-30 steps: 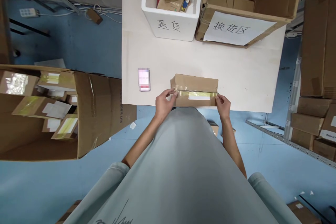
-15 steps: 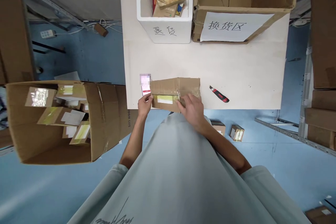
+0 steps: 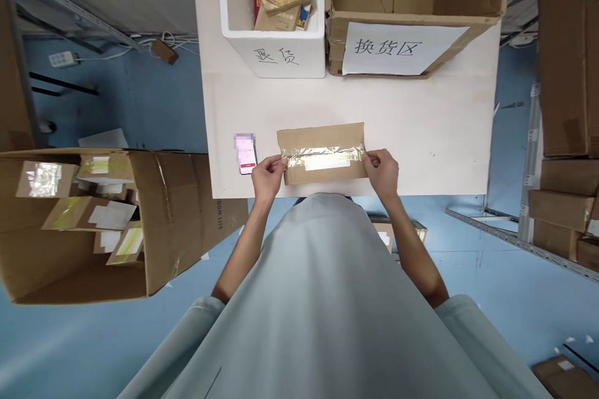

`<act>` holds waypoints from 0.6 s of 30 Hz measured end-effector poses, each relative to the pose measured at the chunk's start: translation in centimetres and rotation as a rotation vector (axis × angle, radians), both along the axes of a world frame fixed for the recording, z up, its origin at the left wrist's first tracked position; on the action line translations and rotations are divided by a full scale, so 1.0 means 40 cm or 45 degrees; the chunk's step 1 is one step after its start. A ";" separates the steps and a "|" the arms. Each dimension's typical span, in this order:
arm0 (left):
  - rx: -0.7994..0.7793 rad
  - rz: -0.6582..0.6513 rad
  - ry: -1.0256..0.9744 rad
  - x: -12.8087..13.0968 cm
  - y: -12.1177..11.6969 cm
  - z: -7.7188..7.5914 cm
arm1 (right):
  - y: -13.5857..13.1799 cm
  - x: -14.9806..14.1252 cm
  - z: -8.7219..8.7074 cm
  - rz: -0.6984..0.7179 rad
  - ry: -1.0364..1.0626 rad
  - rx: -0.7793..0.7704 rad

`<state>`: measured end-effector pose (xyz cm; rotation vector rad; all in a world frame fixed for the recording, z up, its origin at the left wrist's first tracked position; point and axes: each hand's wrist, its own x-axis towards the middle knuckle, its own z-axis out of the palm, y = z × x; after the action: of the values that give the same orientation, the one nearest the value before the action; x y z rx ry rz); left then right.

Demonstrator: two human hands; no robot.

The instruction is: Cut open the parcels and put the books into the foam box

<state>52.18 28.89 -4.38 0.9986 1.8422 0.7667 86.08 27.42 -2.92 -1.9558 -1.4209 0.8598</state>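
Note:
A flat brown cardboard box lies near the front edge of the table, with shiny clear tape along it and a white label on a yellowish strip. My left hand pinches its left end between thumb and fingers. At the opposite end my right hand grips the right edge in the same way. Just left of my left hand lies a phone with a lit, partly blurred screen. The red and black utility knife seen earlier does not show now.
On the table, a white foam bin with small boxes or books stands beside a large open carton with a paper sign. A big carton of parcels is at left. Shelving with boxes stands right; parcels lie on the floor.
The box has turned, so its taped face shows whole. My right hand has gone from the top of the box to its right end. The view has shifted slightly right.

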 end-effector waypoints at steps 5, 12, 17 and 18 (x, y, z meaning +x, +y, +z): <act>0.032 0.020 0.027 0.052 0.027 -0.022 | 0.004 0.115 -0.109 0.165 0.042 -0.154; 0.046 0.041 0.035 0.053 0.009 -0.032 | -0.060 0.180 -0.215 0.350 -0.643 -0.719; 0.081 0.009 0.031 0.060 0.017 -0.029 | -0.069 0.180 -0.238 0.500 -0.874 -0.778; 0.091 -0.004 0.033 0.060 0.020 -0.028 | -0.066 0.182 -0.240 0.514 -0.882 -0.778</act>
<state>54.60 29.70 -5.49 1.0612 1.8460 0.8260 93.34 24.77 -12.53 -2.6375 -2.2000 0.9040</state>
